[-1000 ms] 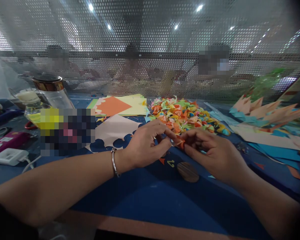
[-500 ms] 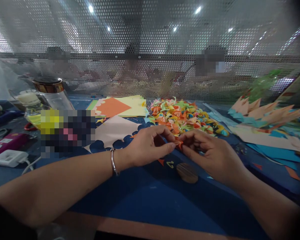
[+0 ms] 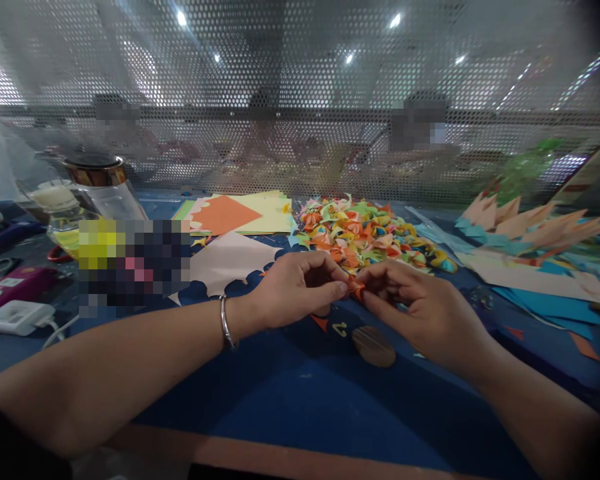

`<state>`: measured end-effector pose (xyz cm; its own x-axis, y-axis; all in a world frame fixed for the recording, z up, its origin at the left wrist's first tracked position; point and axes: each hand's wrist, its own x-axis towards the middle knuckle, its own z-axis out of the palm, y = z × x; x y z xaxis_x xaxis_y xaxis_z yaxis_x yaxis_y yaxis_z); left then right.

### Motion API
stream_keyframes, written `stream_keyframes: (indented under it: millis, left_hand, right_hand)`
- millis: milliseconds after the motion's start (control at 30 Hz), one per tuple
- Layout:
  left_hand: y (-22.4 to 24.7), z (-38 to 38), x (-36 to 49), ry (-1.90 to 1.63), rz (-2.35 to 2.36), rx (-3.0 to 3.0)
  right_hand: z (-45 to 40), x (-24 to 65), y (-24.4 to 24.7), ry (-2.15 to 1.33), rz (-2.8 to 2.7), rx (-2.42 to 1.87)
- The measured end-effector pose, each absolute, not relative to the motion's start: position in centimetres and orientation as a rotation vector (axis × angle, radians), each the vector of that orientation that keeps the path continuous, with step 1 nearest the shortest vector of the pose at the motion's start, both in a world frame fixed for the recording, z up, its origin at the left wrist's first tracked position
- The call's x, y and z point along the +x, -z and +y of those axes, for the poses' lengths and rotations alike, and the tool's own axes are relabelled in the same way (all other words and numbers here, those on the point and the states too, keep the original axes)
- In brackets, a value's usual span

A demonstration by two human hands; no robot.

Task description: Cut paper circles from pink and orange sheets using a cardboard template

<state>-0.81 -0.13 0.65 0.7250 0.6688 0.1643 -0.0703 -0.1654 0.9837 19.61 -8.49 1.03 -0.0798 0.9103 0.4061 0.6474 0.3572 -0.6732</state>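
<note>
Between my two hands, in the middle of the view, is a small folded orange paper piece [image 3: 356, 288]. My left hand [image 3: 300, 288], a silver bangle at its wrist, pinches one side of it between thumb and fingers. The fingertips of my right hand [image 3: 420, 303] close on its other side. Just below lie a round brown disc [image 3: 374, 346] and an orange paper scrap [image 3: 320, 322] on the blue table [image 3: 290, 393]. Behind the hands rises a heap of small folded paper pieces [image 3: 365, 230] in many colours.
Left of the heap lie a paper stack [image 3: 270, 207], an orange sheet [image 3: 227, 215] and a scallop-cut pale sheet [image 3: 230, 260]. A jar [image 3: 107, 190] and white charger [image 3: 17, 317] stand far left. Folded paper points [image 3: 535, 223] sit right. A perforated screen [image 3: 280, 80] closes the back.
The orange paper piece has turned slightly, showing more of itself as my left thumb shifts a little left. Both hands stay in nearly the same place.
</note>
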Motion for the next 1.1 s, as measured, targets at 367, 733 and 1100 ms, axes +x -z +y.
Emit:
stream_keyframes:
  millis: [367,733,1100]
  left_hand:
    - [-1.0,-1.1,-1.0,-0.894,0.606,2.018]
    - [-0.3,-0.7,-0.9,-0.997,0.569,2.157]
    - [-0.4,-0.8,-0.9,-0.890,0.620,2.038]
  right_hand:
    - [-8.4,19.5,-0.9,-0.388,-1.850,-1.371]
    - [-8.2,19.7,-0.3,-0.386,-1.833,-1.371]
    - [-8.3,19.6,-0.5,-0.369,-1.898,-1.404]
